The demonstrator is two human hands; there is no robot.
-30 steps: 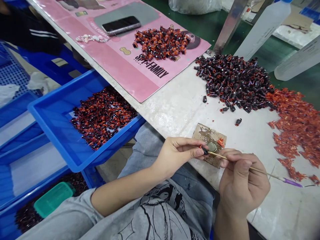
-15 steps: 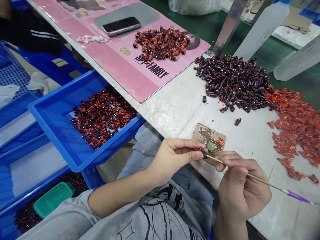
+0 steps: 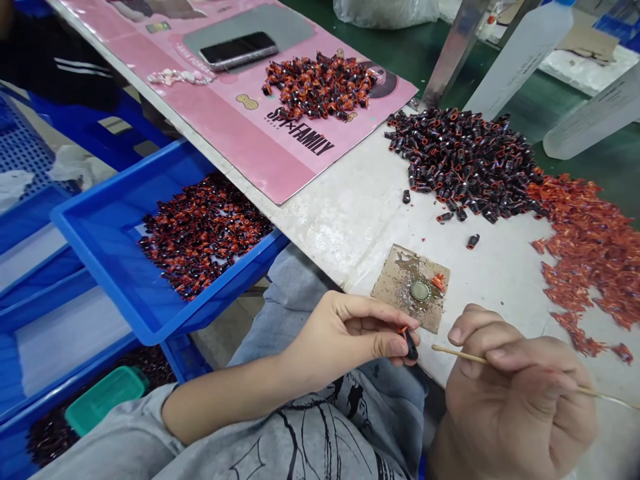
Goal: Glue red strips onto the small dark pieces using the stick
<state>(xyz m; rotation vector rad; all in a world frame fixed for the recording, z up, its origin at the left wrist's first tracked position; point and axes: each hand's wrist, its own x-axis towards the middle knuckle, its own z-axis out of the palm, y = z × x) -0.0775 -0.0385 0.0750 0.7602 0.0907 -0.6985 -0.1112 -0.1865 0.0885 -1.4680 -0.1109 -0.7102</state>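
The white worktop [image 3: 345, 213] bears a heap of glossy black, orange-rimmed tubes [image 3: 460, 160] and a heap of frilled orange pieces [image 3: 585, 247], both seemingly placed for easy reach. Right hand [image 3: 525, 393] and left hand [image 3: 345, 337] both pinch. A wet, square brown board [image 3: 389, 275] lies beyond them. The right holds a slender tan wooden stick [image 3: 470, 356], tip free; the left holds one small black-and-orange piece [image 3: 411, 345] at the worktop's near edge, apparently so its black end stands exposed.

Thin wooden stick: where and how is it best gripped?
The thin wooden stick is probably best pinched from the right, on its slim shaft behind the tip, where the right hand holds it: the tip points left toward the black piece in the left hand, so keep that end free.
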